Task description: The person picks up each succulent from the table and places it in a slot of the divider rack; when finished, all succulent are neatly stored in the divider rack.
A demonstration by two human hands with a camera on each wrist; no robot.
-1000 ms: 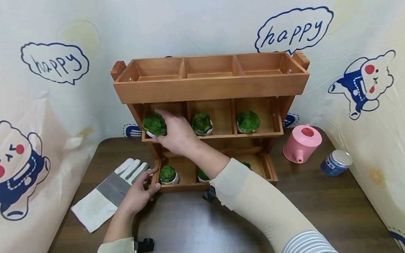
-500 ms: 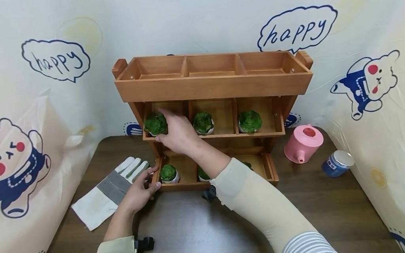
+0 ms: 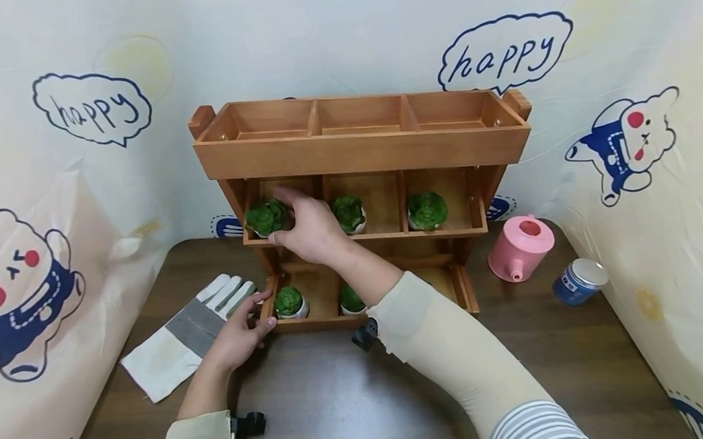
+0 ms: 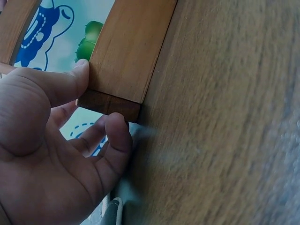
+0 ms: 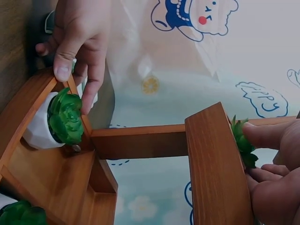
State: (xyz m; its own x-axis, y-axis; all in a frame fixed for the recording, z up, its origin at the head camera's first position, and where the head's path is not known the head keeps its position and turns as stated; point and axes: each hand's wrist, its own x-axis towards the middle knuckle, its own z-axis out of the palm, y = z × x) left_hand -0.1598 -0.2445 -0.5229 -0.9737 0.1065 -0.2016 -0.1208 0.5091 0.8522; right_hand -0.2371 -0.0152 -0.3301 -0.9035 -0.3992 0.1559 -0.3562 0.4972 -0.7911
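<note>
A three-tier wooden planter shelf point(image 3: 359, 153) stands at the back of the table. My left hand point(image 3: 237, 339) grips the left end of its bottom tray, thumb on one side and fingers behind in the left wrist view. My right hand point(image 3: 312, 229) is at the middle tier's left compartment, beside a potted succulent point(image 3: 266, 217). Its thumb and fingers are spread at the plant's right side; in the right wrist view the thumb point(image 5: 262, 134) is at the leaves point(image 5: 241, 143). The pot is mostly hidden there. A white-potted succulent point(image 5: 63, 117) sits in the bottom-left compartment.
Two more succulents sit in the middle tier, at centre point(image 3: 349, 213) and right point(image 3: 428, 211). Another succulent point(image 3: 350, 299) is partly behind my right arm. A white-grey glove point(image 3: 189, 332) lies left; a pink watering can point(image 3: 521, 249) and blue jar point(image 3: 579, 281) stand right.
My right hand has shifted slightly right, off the left succulent in the middle tier, which stays in its compartment. My left hand has kept its place on the bottom tray.
</note>
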